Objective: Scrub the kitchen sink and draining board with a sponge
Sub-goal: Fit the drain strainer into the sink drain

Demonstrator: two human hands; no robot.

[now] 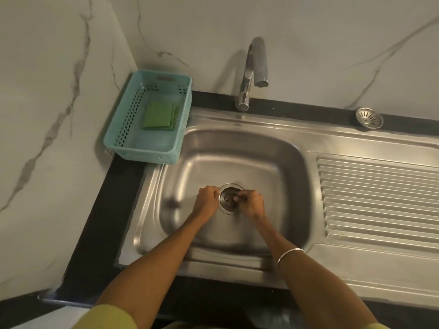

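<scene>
wall: white marble-look panels with grey veins (pixel 59 96), left side and back.
basket: teal perforated plastic basket (pixel 123 129), back-left corner, sits on the black counter, its right edge overlapping the sink rim.
sponge: green scrub pads (pixel 159 115), stacked flat inside the basket toward its far end. Neither hand is touching them.
counter: black stone (pixel 104 210), frames the steel unit on left, back and front.
sink: stainless bowl (pixel 273 162), centre of view, looks dry, dull reflections.
left hand: (pixel 207 198) down in the bowl, fingers curled, knuckles up, fingertips at the left edge of the drain ring. Looks like a pinch on the rim; too small to be sure.
drain: round steel drain (pixel 228 198) at the bowl floor, dark bits inside.
right hand: (pixel 251 202) just right of the drain, fingers curled inward over it, pinching something thin and dark; can't tell what.
tap: chrome swan-neck tap (pixel 251 74), behind the bowl, spout over it, no water running.
bangle: thin silver bangle (pixel 290 255) on right forearm.
draining board: ribbed steel (pixel 380 198), right of bowl.
strainer: loose steel strainer basket (pixel 369 117), on the back counter strip above the draining board.
</scene>
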